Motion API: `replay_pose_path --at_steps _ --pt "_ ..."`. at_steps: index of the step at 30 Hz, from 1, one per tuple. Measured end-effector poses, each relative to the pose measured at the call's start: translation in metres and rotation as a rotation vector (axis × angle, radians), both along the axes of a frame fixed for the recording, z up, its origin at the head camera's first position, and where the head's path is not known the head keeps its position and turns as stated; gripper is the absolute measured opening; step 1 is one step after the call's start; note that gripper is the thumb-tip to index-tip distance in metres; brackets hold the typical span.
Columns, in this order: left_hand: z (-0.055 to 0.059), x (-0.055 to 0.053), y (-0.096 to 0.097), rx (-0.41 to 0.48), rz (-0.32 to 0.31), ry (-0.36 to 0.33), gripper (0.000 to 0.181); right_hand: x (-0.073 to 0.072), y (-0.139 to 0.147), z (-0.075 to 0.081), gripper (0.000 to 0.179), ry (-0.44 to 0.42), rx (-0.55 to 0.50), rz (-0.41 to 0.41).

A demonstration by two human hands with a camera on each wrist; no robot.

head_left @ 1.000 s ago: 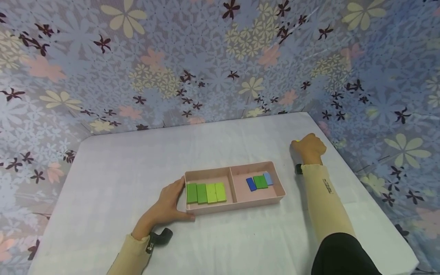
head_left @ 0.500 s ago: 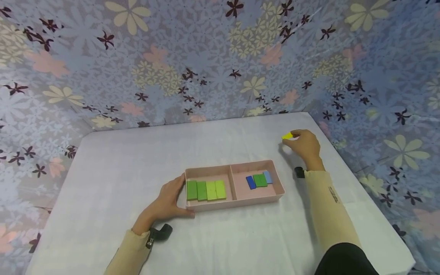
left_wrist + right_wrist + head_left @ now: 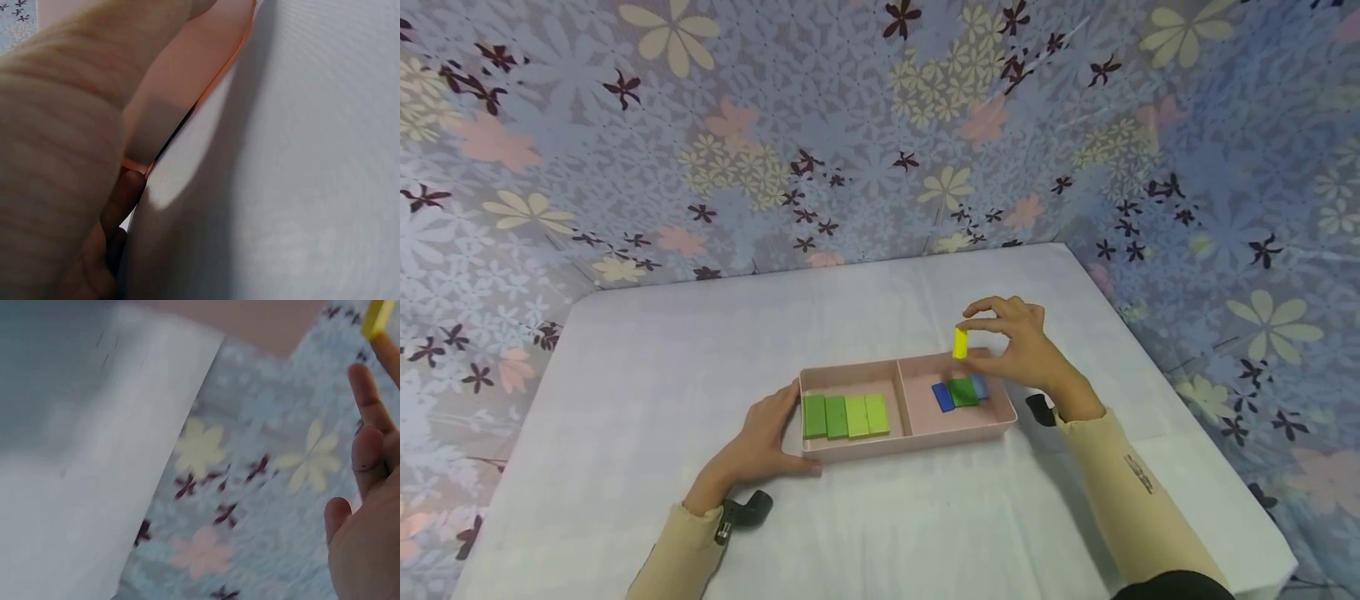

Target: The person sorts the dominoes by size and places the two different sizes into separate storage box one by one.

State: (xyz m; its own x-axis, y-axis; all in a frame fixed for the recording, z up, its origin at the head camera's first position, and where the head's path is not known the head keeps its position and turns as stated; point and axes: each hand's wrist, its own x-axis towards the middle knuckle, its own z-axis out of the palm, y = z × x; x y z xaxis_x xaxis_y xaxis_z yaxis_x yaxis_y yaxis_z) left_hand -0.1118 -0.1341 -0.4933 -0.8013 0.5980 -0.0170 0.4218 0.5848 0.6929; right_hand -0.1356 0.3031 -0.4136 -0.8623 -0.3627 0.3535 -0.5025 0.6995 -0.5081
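My right hand pinches a small yellow block between finger and thumb, holding it upright over the far edge of the box's right compartment. In the right wrist view, part of the yellow block shows at a fingertip. My left hand grips the left end of the pale pink two-compartment box, thumb along the near wall and fingers at the far left corner. Dark green tiles and lime green tiles lie side by side in the left compartment. The right one holds a dark blue tile, green tiles and a light blue tile, partly hidden.
The box rests on a table with a white cloth. Flower-patterned fabric rises behind the table and at both sides. A black wrist camera juts from the right wrist, another camera from the left.
My right hand has come from the table's far right, leftward and nearer, to the box with the yellow block, now turned upright. My left hand and the box have stayed in place.
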Motion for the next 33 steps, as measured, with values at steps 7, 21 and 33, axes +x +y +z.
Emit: replay_pose_path --at_steps 7,21,33 --pt "0.001 0.0 0.0 0.007 0.009 -0.007 0.134 0.015 -0.023 0.005 0.043 -0.038 0.183 0.148" --pt "-0.005 0.007 0.0 0.017 0.021 -0.034 0.135 0.014 -0.044 -0.014 0.035 -0.091 0.403 0.17" --pt "-0.002 0.0 0.0 0.005 0.009 -0.009 0.135 0.011 -0.045 -0.02 0.04 -0.074 0.456 0.175"
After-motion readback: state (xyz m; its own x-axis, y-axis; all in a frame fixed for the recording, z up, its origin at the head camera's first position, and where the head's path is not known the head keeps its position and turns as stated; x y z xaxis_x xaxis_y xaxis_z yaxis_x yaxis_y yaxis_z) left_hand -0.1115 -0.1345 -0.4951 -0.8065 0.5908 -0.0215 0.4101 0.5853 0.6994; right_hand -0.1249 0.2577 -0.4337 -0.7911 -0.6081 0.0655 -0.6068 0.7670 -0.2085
